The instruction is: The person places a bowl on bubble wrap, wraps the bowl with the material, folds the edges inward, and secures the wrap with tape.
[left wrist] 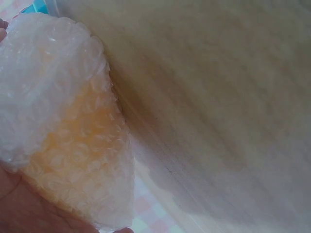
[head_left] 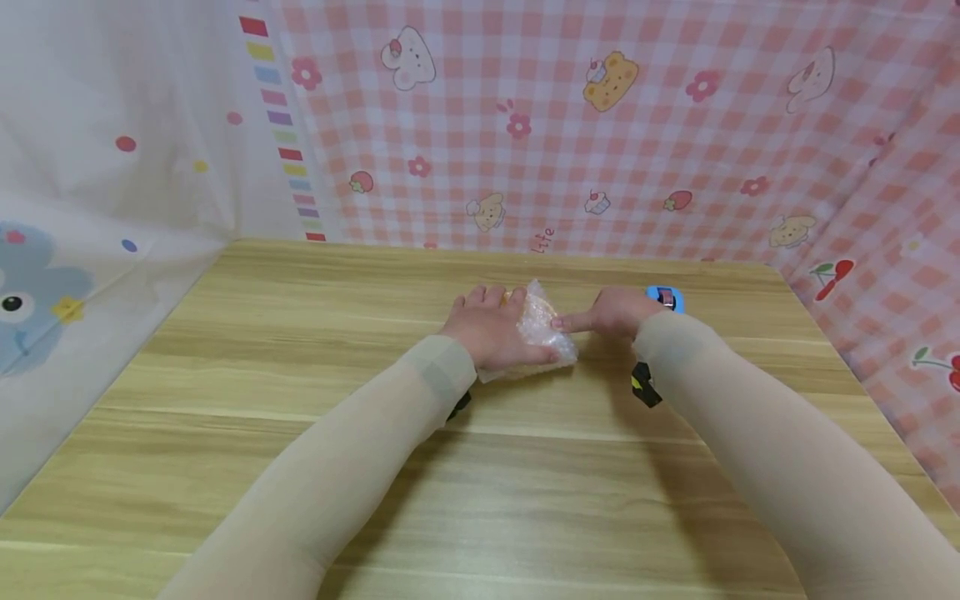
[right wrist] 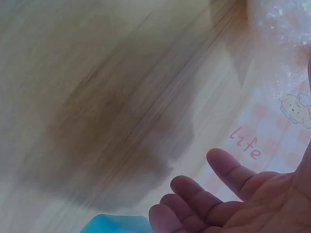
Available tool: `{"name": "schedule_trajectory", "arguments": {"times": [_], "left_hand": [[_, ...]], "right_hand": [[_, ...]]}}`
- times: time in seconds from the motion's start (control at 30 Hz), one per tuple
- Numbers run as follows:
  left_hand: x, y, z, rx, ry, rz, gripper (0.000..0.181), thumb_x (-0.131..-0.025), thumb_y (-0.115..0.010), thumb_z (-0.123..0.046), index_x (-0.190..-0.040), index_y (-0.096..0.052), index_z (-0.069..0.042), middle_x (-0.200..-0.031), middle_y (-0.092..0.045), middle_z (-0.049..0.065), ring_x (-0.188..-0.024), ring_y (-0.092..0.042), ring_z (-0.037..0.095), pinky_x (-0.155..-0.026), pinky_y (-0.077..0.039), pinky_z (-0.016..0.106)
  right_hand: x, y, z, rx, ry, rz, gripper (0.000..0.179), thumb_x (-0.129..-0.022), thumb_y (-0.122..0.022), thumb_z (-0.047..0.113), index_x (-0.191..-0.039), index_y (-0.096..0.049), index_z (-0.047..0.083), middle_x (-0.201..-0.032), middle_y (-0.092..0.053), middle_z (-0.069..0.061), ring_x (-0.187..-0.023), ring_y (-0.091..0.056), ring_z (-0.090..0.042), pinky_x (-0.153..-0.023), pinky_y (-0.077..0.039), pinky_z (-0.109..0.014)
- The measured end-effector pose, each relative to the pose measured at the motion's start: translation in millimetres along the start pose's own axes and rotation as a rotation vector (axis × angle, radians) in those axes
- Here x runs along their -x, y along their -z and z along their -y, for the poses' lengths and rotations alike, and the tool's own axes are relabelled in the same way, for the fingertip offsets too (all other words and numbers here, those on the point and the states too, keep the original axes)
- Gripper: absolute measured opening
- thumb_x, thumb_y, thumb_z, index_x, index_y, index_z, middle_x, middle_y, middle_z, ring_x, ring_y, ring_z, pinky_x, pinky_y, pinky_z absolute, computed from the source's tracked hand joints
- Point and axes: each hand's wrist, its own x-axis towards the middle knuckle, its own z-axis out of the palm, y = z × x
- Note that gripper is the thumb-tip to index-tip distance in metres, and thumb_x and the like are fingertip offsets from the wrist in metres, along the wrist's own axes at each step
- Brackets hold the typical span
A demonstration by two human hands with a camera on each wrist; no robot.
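A bundle of clear bubble wrap [head_left: 538, 321] lies on the table, and something orange-yellow shows through its layers in the left wrist view [left wrist: 90, 141]. Over its left side my left hand [head_left: 493, 329] rests with fingers spread, the thumb lying along the near edge. From the right, my right hand [head_left: 618, 312] touches the wrap with one extended digit. Its other fingers [right wrist: 194, 199] are loosely bent and hold nothing in the right wrist view. What exactly is wrapped cannot be made out.
Just beyond the right hand sits a blue object [head_left: 666, 298] with a dark middle, partly hidden by that hand. The wood-grain table [head_left: 480, 500] ends at a pink checked cloth [head_left: 465, 125] behind and white cloth [head_left: 112, 208] at the left.
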Motion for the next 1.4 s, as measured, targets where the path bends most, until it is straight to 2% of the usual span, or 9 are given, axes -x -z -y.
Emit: {"name": "schedule_trajectory", "arguments": {"times": [0.17,0.33,0.83,1.0,1.23,1.4], "left_hand": [[0.4,0.5,0.1,0.003,0.001,0.003,0.120,-0.081,-0.049,-0.094,-0.171,-0.018,-0.020,-0.174,-0.025,0.011,-0.161,-0.018,0.039,-0.131,-0.017,0.061],[0.0,0.7,0.3,0.010,-0.008,0.007,0.120,-0.082,-0.049,-0.094,-0.171,-0.018,-0.020,-0.174,-0.024,0.012,-0.161,-0.018,0.039,-0.130,-0.017,0.062],[-1.8,-0.1,-0.2,0.005,-0.009,0.009,0.121,-0.081,-0.048,-0.095,-0.171,-0.017,-0.020,-0.174,-0.024,0.011,-0.161,-0.018,0.039,-0.130,-0.017,0.062],[-1.9,-0.3,0.3,-0.005,-0.009,0.007,0.121,-0.082,-0.047,-0.095,-0.171,-0.017,-0.019,-0.173,-0.025,0.011,-0.161,-0.019,0.040,-0.130,-0.019,0.062],[-0.7,0.3,-0.3,-0.003,-0.005,0.009,0.120,-0.082,-0.047,-0.094,-0.171,-0.017,-0.019,-0.173,-0.024,0.012,-0.161,-0.019,0.039,-0.130,-0.019,0.061],[-0.2,0.7,-0.3,-0.004,-0.010,0.012,0.120,-0.083,-0.046,-0.094,-0.171,-0.016,-0.019,-0.174,-0.023,0.013,-0.161,-0.018,0.040,-0.130,-0.018,0.062]], "right_hand": [[-1.3,-2,-4,-0.032,-0.013,0.005,0.122,-0.080,-0.062,0.088,-0.155,-0.043,-0.006,-0.160,-0.042,-0.032,-0.146,-0.045,-0.049,-0.116,-0.044,-0.062],[-2.7,-3,-6,-0.049,0.008,0.019,0.120,-0.083,-0.060,0.087,-0.156,-0.039,-0.007,-0.161,-0.040,-0.033,-0.148,-0.042,-0.050,-0.118,-0.041,-0.063],[-7.3,-2,-12,-0.007,0.045,0.023,0.120,-0.084,-0.060,0.087,-0.155,-0.040,-0.007,-0.159,-0.043,-0.032,-0.147,-0.044,-0.048,-0.119,-0.041,-0.062],[-7.5,-2,-12,-0.018,0.049,0.015,0.116,-0.085,-0.061,0.085,-0.156,-0.041,-0.005,-0.160,-0.043,-0.031,-0.146,-0.044,-0.048,-0.119,-0.041,-0.062],[-1.8,-2,-6,-0.075,0.092,0.022,0.110,-0.090,-0.059,0.081,-0.159,-0.037,-0.002,-0.165,-0.035,-0.030,-0.152,-0.036,-0.049,-0.122,-0.035,-0.065],[-0.4,-4,0,-0.100,0.096,0.028,0.115,-0.087,-0.062,0.082,-0.161,-0.034,-0.001,-0.167,-0.033,-0.029,-0.153,-0.034,-0.049,-0.121,-0.035,-0.066]]}}
